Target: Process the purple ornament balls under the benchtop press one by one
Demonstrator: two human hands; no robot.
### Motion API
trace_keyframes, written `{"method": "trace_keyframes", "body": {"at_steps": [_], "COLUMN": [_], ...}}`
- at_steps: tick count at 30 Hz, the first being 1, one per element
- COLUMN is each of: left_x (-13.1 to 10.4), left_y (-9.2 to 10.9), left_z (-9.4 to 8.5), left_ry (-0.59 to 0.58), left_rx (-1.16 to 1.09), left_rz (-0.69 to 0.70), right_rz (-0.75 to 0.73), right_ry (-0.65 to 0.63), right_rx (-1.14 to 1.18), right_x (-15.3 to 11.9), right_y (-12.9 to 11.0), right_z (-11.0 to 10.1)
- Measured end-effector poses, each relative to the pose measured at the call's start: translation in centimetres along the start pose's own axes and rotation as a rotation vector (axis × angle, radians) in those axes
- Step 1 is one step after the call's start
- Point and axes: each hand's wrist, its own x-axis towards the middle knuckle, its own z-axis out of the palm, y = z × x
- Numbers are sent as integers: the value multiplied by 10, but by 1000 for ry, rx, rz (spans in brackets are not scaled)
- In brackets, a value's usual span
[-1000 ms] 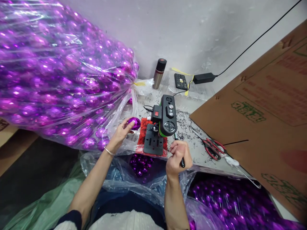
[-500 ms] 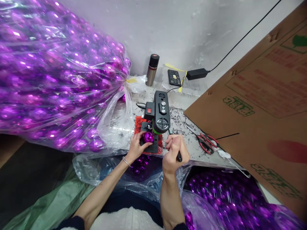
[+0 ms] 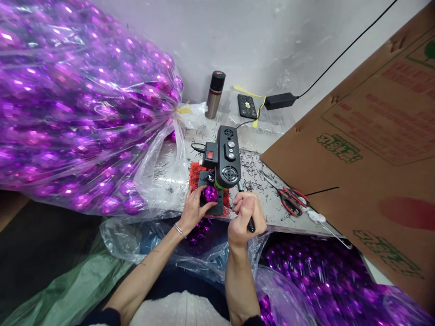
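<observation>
Beneath the head of a small black bench drill press (image 3: 228,156), a shiny purple faceted ball (image 3: 210,194) rests over the black base plate. My left hand (image 3: 194,209) grips this ball from the left side, thumb in front and fingers behind. My right hand (image 3: 247,217) is wrapped round the black-ended lever (image 3: 251,225) at the machine's right. The machine's base stands on a red mat (image 3: 195,174). Where exactly the tool meets the ball is hidden by the machine's head.
A big clear bag of purple balls (image 3: 84,113) fills the left. Behind stand a steel flask (image 3: 213,97), a phone (image 3: 247,106) and a black power adapter (image 3: 280,101). Red-handled scissors (image 3: 290,201) lie by a cardboard box (image 3: 367,154). More purple balls (image 3: 316,276) sit below the table's edge.
The whole view has shifted slightly. Both hands keep their grips, and the ball stays under the machine's head.
</observation>
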Motion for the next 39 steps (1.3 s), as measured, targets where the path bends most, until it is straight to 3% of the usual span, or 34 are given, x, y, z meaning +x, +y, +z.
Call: {"method": "trace_keyframes", "body": {"at_steps": [7, 21, 39], "left_x": [6, 3, 1], "left_y": [6, 3, 1], "left_z": [10, 12, 13], "left_ry": [-7, -14, -11], "left_rx": [-162, -121, -143], "left_rz": [-130, -130, -100], "right_rz": [2, -168, -184], "right_ry": [-29, 87, 80], "right_rx": [-32, -40, 18], "right_x": [-4, -48, -53], "right_y": [2, 50, 58], "right_z": [-4, 8, 9]}}
